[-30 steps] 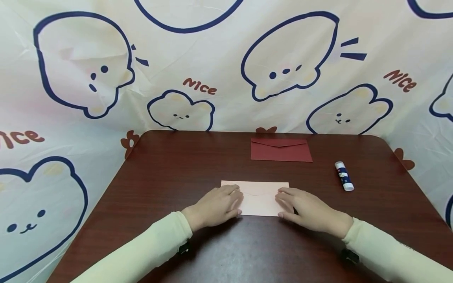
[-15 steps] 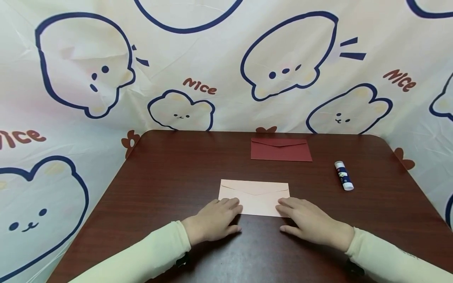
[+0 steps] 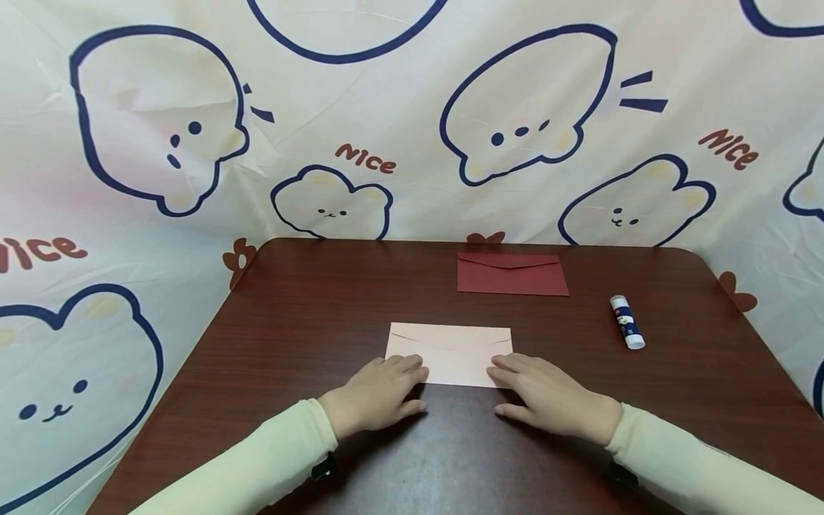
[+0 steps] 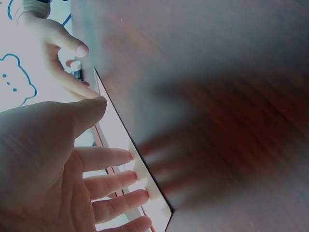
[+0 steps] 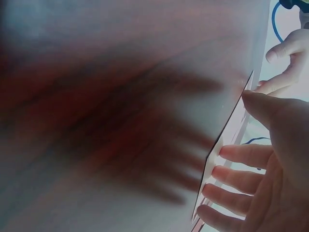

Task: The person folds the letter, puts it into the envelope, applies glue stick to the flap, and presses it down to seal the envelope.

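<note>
A pale pink envelope [image 3: 450,350] lies flat on the dark wood table, its flap side up with the flap's point toward me. My left hand [image 3: 380,393] rests its straight fingertips on the envelope's near left corner, thumb spread off its near edge. On the near right corner, the fingers of my right hand [image 3: 550,393] touch the paper in the same flat way. Both wrist views show the fingers extended along the envelope [image 4: 152,200], with neither hand curled round it. The corners under the fingers are hidden.
A dark red envelope [image 3: 513,274] lies near the table's far edge. To its right, a glue stick [image 3: 627,322] with a white cap and blue label lies on its side. A cartoon-printed cloth [image 3: 412,143] hangs behind and beside the table [image 3: 290,286].
Both hands drew back from the envelope's sides to its near corners, uncovering its flap. Since then the pale pink envelope has slid slightly left and away with the hands.
</note>
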Motion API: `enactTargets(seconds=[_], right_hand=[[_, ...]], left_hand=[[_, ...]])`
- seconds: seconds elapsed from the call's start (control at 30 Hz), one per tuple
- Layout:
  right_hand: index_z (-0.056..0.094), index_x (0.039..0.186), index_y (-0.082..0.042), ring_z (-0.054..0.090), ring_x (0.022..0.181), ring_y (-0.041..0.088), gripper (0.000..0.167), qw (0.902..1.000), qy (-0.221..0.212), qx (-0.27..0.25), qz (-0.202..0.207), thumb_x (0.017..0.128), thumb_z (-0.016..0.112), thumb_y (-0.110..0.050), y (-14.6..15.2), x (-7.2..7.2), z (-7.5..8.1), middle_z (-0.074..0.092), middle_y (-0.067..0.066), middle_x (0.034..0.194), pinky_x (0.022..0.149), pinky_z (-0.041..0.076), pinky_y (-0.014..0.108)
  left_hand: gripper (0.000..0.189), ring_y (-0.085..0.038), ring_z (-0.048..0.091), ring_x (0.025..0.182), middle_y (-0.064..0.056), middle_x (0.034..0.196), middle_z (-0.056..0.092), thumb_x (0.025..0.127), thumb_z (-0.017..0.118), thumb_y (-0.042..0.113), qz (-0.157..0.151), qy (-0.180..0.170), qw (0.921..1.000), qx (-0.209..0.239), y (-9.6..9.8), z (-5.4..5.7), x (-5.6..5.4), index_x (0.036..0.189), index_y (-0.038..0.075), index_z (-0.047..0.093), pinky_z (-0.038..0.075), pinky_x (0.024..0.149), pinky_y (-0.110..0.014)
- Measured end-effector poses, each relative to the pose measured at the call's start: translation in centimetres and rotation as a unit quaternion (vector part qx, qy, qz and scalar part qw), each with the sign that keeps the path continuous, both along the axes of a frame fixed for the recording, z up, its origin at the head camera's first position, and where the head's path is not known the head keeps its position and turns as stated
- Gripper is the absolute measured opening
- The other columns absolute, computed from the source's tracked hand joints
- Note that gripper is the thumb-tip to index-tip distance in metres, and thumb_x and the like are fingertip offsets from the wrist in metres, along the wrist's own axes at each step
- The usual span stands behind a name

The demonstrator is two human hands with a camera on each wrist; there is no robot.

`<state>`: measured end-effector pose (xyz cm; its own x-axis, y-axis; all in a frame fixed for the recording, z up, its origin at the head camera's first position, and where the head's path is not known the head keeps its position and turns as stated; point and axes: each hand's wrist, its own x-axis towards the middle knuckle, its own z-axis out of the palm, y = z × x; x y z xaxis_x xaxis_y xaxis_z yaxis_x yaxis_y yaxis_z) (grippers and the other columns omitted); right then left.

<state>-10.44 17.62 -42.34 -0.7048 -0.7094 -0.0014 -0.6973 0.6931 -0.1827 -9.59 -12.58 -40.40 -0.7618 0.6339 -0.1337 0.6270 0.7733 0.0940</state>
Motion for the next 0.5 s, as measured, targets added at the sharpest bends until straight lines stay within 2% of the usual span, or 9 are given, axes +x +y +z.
enactTargets(seconds=[0.13,0.33,0.5], right_hand=[[0.062,0.135,-0.005,0.057,0.132,0.035,0.054,1.0,-0.005,-0.003,0.002,0.094,0.07,-0.04,-0.8,-0.6,-0.1,0.058,0.018,0.143,0.102,0.05,0.055],[0.061,0.137,-0.004,0.054,0.135,0.035,0.055,0.9998,-0.021,-0.003,0.003,0.095,0.069,-0.039,-2.2,-1.6,-0.2,0.057,0.019,0.145,0.105,0.048,0.055],[0.059,0.138,-0.001,0.052,0.138,0.037,0.057,0.9992,-0.039,-0.006,0.004,0.095,0.069,-0.037,-3.4,-2.4,0.2,0.054,0.021,0.147,0.107,0.047,0.055]], left_hand=[[0.047,-0.029,0.058,0.131,-0.009,0.145,0.057,0.098,0.063,0.045,0.012,-0.006,0.9999,0.006,-0.6,0.1,-0.4,0.132,0.012,0.062,0.051,0.101,-0.053],[0.037,-0.031,0.063,0.122,-0.008,0.137,0.062,0.098,0.062,0.043,0.023,-0.009,0.9996,0.011,-1.6,0.2,-1.1,0.12,0.013,0.067,0.052,0.098,-0.054],[0.03,-0.033,0.064,0.121,-0.012,0.137,0.064,0.099,0.063,0.039,0.034,-0.016,0.9991,0.02,-2.5,0.4,-1.8,0.111,0.013,0.07,0.053,0.097,-0.055]])
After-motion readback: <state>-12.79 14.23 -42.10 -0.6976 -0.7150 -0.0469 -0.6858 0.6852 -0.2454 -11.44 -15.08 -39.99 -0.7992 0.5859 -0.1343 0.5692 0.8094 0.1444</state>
